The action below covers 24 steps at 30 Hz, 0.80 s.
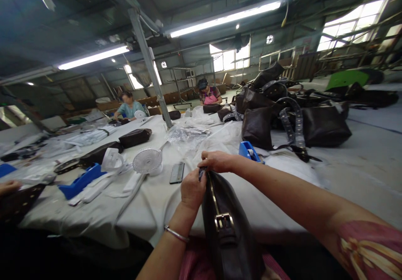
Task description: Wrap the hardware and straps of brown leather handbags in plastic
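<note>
1. While its lower part reaches toward the person's lap, the dark bag (241, 232) sits at the near edge of the white-covered surface (367, 163), far end raised between both hands.
2. Left hand (191, 190): fingers drawn nearly closed, with hold of the bag's far end; metal bangle (176, 234) at the wrist.
3. Right hand (218, 162): fingers bent over the same end, little gap showing; whether they grip or merely touch, cannot tell, the undersides being hidden.
4. Fittings: one gold-toned zip (214, 193), running from that end toward one square buckle (224, 221).
5. Handling, as judged: soft, leather-like shell, apt to give under pressure; fairly light; smooth, perhaps slippery; not fragile, though the face may crease or scratch.
6. Hold, as judged: best at the firm end beside the zip, second hand supporting the body's side, clear of the buckle.
7. Adjacent stock: phone (177, 173) and white fan (147, 161) left of the hands; blue tape dispenser (249, 151) just beyond the right forearm; heap of dark bags (256, 127) farther back.
</note>
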Each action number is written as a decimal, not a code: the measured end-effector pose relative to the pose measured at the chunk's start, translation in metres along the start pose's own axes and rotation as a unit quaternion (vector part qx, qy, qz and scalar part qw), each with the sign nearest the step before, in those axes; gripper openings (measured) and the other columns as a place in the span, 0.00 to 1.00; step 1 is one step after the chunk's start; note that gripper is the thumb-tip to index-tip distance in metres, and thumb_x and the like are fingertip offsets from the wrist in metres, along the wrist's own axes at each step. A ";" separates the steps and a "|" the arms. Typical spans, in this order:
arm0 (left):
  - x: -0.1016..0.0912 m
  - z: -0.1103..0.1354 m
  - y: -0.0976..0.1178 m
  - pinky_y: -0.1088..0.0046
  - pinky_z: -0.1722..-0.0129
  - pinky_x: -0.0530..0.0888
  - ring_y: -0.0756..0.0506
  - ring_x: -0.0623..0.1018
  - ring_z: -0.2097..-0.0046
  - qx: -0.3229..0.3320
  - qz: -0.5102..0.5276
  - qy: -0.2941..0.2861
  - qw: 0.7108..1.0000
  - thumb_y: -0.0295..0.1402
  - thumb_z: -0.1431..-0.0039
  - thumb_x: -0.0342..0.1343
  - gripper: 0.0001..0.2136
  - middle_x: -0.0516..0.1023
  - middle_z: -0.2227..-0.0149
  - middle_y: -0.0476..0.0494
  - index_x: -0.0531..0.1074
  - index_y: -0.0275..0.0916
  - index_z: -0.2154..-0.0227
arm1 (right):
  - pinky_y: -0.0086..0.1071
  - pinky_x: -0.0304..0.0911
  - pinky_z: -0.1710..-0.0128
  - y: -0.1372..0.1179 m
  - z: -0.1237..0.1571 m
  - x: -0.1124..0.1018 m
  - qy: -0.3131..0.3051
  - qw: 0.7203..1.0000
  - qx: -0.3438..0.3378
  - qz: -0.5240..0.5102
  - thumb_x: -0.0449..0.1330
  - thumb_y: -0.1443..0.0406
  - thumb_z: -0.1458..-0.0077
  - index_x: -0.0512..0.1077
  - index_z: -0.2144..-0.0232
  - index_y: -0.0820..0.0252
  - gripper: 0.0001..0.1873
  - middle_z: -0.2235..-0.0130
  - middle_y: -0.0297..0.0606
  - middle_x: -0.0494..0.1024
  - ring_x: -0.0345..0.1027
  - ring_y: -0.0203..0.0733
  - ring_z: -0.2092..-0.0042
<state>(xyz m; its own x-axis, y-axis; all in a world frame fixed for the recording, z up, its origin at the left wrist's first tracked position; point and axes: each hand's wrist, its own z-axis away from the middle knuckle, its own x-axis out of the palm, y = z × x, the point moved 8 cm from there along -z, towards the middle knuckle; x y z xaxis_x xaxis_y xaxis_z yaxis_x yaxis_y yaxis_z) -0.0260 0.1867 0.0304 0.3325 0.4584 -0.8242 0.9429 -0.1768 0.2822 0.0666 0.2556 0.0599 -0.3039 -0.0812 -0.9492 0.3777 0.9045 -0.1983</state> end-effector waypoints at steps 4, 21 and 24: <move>0.002 0.004 -0.002 0.67 0.59 0.71 0.40 0.80 0.60 -0.013 0.002 0.009 1.000 0.37 0.33 0.49 0.11 0.81 0.63 0.37 0.74 0.38 0.61 | 0.28 0.63 0.55 -0.003 0.008 -0.006 0.039 0.998 0.021 -0.036 0.64 0.70 0.44 0.75 0.47 0.56 0.21 0.52 0.41 0.74 0.71 0.39 0.56; 0.001 0.008 0.003 0.67 0.63 0.71 0.38 0.81 0.62 -0.069 0.001 -0.005 0.998 0.37 0.34 0.51 0.09 0.81 0.64 0.37 0.72 0.39 0.60 | 0.30 0.63 0.62 -0.004 0.007 0.004 0.030 0.987 0.160 0.013 0.60 0.65 0.41 0.80 0.65 0.60 0.09 0.62 0.42 0.81 0.74 0.44 0.61; 0.002 0.007 0.004 0.66 0.64 0.71 0.37 0.81 0.61 -0.077 0.005 -0.018 0.997 0.39 0.34 0.51 0.10 0.81 0.64 0.35 0.70 0.38 0.60 | 0.34 0.64 0.59 -0.013 0.007 0.003 0.017 0.986 0.158 0.053 0.58 0.68 0.43 0.78 0.62 0.64 0.09 0.58 0.49 0.78 0.73 0.48 0.58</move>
<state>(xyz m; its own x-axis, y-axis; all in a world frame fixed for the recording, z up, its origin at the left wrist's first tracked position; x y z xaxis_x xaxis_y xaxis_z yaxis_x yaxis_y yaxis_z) -0.0218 0.1814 0.0261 0.3438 0.4258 -0.8370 0.9319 -0.0450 0.3599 0.0668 0.2403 0.0576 -0.2747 0.0254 -0.9612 0.6610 0.7309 -0.1696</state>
